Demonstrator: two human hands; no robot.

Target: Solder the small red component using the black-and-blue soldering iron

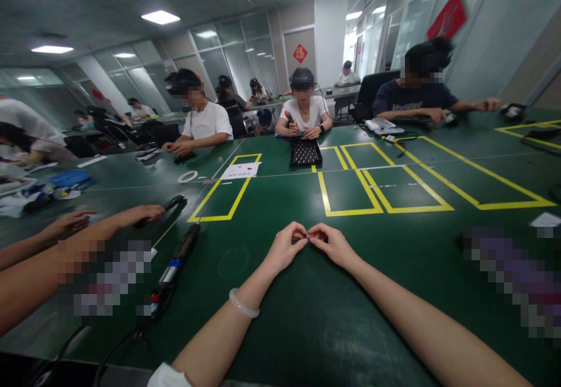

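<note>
My left hand (287,246) and my right hand (333,244) meet fingertip to fingertip just above the green table (280,340). Pinched between both sets of fingers is a tiny part (309,236) with a bit of orange-red and grey-blue showing. Its kind is too small to make out, and the fingers cover most of it. A pale bangle circles my left wrist.
Left of me lies an electric screwdriver (173,270) with a cable, and a neighbour's arms (118,223) reach in beyond it. Yellow tape outlines (350,213) mark the table. Across it, a person works over a black tray (305,154); a white sheet (241,170) lies farther left.
</note>
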